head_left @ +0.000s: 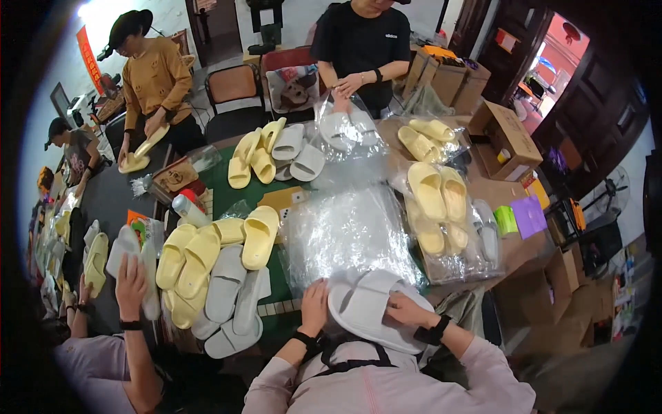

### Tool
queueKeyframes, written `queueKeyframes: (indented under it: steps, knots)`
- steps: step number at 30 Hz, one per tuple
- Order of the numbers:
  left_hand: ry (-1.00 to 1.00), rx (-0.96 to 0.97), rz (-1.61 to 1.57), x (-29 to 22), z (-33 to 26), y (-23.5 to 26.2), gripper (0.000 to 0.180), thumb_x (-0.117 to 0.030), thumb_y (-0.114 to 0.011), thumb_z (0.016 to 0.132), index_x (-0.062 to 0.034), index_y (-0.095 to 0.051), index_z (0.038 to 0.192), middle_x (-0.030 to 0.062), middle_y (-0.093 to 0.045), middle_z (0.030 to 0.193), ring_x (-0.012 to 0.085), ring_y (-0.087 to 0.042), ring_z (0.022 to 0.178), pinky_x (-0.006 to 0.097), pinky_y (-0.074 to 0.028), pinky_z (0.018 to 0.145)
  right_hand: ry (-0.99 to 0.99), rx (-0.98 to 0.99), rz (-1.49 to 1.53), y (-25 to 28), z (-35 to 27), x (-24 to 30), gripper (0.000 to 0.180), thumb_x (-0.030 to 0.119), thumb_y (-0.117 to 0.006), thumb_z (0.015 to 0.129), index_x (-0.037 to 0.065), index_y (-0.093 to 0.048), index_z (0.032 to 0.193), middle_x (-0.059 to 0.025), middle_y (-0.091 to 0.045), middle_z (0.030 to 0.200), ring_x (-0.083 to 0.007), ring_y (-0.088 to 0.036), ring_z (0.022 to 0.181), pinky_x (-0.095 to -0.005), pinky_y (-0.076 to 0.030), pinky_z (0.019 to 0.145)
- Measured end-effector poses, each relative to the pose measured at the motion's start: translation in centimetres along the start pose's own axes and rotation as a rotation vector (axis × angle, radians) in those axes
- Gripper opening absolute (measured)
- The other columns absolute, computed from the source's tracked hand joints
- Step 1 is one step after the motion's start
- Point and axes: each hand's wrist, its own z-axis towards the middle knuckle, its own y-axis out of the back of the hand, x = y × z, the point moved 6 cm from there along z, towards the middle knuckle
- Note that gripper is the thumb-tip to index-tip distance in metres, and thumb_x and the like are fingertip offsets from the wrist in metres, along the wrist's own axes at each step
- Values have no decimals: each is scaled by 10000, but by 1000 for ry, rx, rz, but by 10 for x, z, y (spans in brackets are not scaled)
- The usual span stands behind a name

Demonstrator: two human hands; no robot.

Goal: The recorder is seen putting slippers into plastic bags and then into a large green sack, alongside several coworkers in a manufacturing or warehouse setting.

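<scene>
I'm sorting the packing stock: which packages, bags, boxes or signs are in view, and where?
Clear bags: flat shiny stack, table centre.
Bagged yellow slippers: clear bags, table right.
Bagged grey slippers: clear bag, far side, under a co-worker's hands.
Open box: brown cardboard, far right.
Boxes: brown cardboard, behind the table.
Banner: red strip, left wall.

The near end of the grey slipper pair is hidden behind the person's chest, and the fingertips of the right hand are tucked out of sight over its edge. Much of the table is covered by slippers and clear plastic bags. The shelves at the far left are too blurred and small to be made out.
</scene>
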Motion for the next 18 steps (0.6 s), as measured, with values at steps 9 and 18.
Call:
queueKeyframes:
  steps: [9, 18]
  knots:
    - [70, -31, -1, -8, 14, 7, 371, -65, -466, 870, -1, -452, 1235, 220, -437, 1257, 399, -426, 1118, 438, -347, 962, 55, -375, -101, 6, 13, 33, 212, 190, -572, 740, 21, -619, 859, -182, -535, 916, -389, -474, 924, -457, -419, 747]
    - [-195, 152, 234, -50, 18, -11, 446, -119, -539, 819, -146, -481, 1261, 206, -291, 1382, 483, -292, 1208, 573, -291, 958, 56, -520, -288, 12, 32, 48, 164, 154, -598, 686, 0, -581, 740, -183, -522, 852, -384, -471, 866, -463, -405, 696]
